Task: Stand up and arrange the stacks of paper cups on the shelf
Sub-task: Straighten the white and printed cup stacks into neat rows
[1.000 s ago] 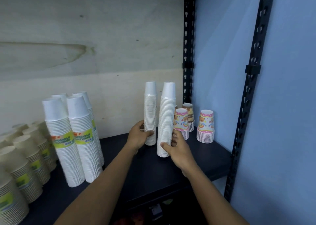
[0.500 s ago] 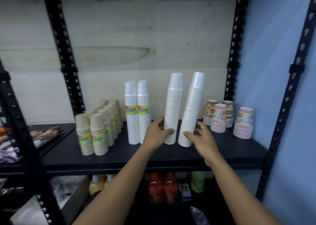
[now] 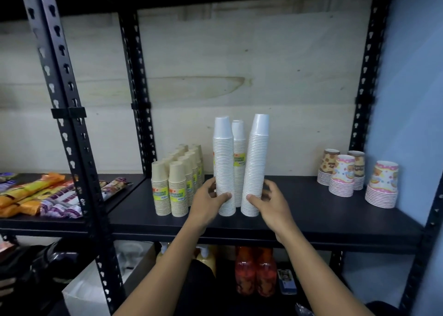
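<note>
Two tall white cup stacks stand upright near the front of the black shelf (image 3: 311,222). My left hand (image 3: 208,199) grips the base of the left white stack (image 3: 224,164). My right hand (image 3: 272,201) grips the base of the right white stack (image 3: 256,164), which leans slightly right. Directly behind them stands a labelled white stack (image 3: 239,147), mostly hidden. Brown cup stacks (image 3: 177,188) with yellow labels stand in rows to the left. Patterned cup stacks (image 3: 341,175) and one more patterned stack (image 3: 382,183) sit at the right.
Black slotted uprights (image 3: 69,128) frame the shelf, with a plywood back panel (image 3: 263,75) behind and a blue wall (image 3: 412,99) at the right. Snack packets (image 3: 43,195) lie on the left shelf. Red bottles (image 3: 255,270) stand on the lower shelf.
Both hands have slid the two white stacks leftward along the shelf, away from the patterned cups, to stand in front of the labelled white stacks. The view has pulled back.
</note>
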The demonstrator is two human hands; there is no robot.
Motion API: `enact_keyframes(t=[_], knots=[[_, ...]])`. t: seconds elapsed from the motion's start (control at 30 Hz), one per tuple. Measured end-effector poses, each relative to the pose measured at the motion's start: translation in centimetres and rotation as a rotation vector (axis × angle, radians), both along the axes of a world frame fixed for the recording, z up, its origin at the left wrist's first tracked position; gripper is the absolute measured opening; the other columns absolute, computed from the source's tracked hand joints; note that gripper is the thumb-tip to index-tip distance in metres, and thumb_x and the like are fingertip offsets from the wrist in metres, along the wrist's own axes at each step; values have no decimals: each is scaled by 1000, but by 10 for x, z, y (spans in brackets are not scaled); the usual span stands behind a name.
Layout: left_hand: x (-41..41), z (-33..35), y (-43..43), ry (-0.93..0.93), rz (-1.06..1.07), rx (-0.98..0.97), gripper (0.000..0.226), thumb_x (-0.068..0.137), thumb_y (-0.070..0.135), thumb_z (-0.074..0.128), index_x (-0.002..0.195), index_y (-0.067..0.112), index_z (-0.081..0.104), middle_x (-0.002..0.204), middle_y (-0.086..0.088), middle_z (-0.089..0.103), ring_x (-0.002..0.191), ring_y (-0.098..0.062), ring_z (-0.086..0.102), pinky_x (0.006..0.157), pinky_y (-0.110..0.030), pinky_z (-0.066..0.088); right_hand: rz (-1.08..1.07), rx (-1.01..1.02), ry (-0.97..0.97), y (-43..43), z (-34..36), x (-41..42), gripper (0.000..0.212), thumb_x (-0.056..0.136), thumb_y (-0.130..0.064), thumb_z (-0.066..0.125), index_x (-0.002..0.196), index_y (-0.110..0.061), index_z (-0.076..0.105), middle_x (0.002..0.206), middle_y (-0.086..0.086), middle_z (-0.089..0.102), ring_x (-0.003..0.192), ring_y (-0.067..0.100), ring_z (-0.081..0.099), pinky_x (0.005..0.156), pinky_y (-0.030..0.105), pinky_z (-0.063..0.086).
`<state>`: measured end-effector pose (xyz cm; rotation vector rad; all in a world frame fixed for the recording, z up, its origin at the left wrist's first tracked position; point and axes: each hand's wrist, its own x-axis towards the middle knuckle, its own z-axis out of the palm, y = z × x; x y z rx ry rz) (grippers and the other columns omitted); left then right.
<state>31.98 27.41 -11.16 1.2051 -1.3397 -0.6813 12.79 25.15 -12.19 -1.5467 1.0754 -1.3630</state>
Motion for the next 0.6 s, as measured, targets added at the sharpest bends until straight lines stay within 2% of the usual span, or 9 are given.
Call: enact_keyframes(t=[0.07,0.13,0.23,0.43,0.5,0.6], knots=[[8,-5,-2,11,15,-9,52,88,11,76,136,22,60,120,10,72,101,-1,70,81,-18,58,16,5,28,-2,-2,9,55,87,-25,78,133,-37,50,112,-21,66,101,-5,63,73,13,47],[15,-11,-5,9,34,3,54,88,13,77,137,23,59,121,10,72,108,-6,69,89,-27,58,22,6,54,-4,-6,16,55,88,-26,77,132,-38,48,110,-23,63,100,-7,62,73,12,47],[21,-22,-8,-21,70,9,55,88,16,77,138,24,57,122,11,70,112,-7,67,95,-33,56,-2,-1,94,-9,-16,23,57,87,-27,78,135,-36,48,112,-23,62,103,-6,61,83,16,51],[16,-38,-13,-50,173,-39,52,88,25,78,133,33,53,118,23,65,106,12,60,92,-21,51,-61,-70,152,-15,-35,28,58,86,-30,79,135,-35,48,117,-21,64,104,-8,62,88,17,54],[13,-41,-16,-59,213,-58,57,85,31,81,134,31,50,119,20,64,107,9,60,89,-18,50,-105,-110,164,-16,-38,30,57,84,-31,81,129,-37,47,117,-19,63,104,-7,61,85,15,53],[9,-43,-21,-82,291,-83,64,77,37,86,124,29,43,115,13,60,101,3,61,78,-12,48,-218,-188,184,-18,-40,35,63,77,-37,85,121,-34,40,120,-11,55,104,4,59,75,16,50]])
